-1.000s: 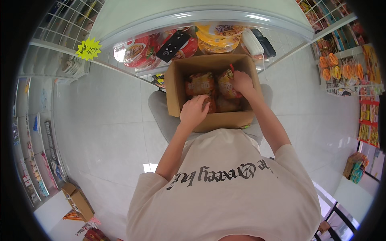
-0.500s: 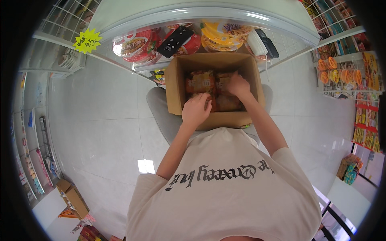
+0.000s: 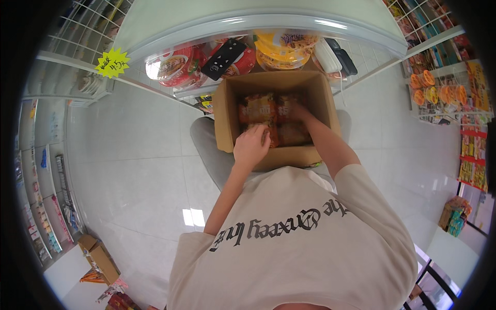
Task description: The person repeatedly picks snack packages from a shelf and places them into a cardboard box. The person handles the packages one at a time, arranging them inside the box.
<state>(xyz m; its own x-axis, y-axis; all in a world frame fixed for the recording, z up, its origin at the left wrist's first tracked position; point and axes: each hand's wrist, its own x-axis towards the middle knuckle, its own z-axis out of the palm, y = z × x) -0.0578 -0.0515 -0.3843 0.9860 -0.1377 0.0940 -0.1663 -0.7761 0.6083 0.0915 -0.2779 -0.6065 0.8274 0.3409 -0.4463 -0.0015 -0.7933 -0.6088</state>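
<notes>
A cardboard box (image 3: 222, 124) stands open in front of me between my knees, with several orange-red food packets (image 3: 257, 107) packed inside. My left hand (image 3: 251, 143) reaches over the box's near left side, its fingers curled closed on the near left orange packet (image 3: 272, 135). My right hand (image 3: 300, 112) is down inside the box on the right, at the far right packet (image 3: 284, 107). Shadow and blur hide the fingers of that hand.
Past the box is a shelf with red bowl-shaped packs (image 3: 178, 68), yellow round packs (image 3: 281, 49), a black patterned phone-like slab (image 3: 226, 58) and a white device (image 3: 330, 57). Goods racks (image 3: 444, 95) line the right. Another cardboard box (image 3: 101, 261) lies at the lower left.
My right hand has gone lower into the box, and my right forearm has shifted slightly left. The left hand stays nearly where it was. The whole view has shifted a little.
</notes>
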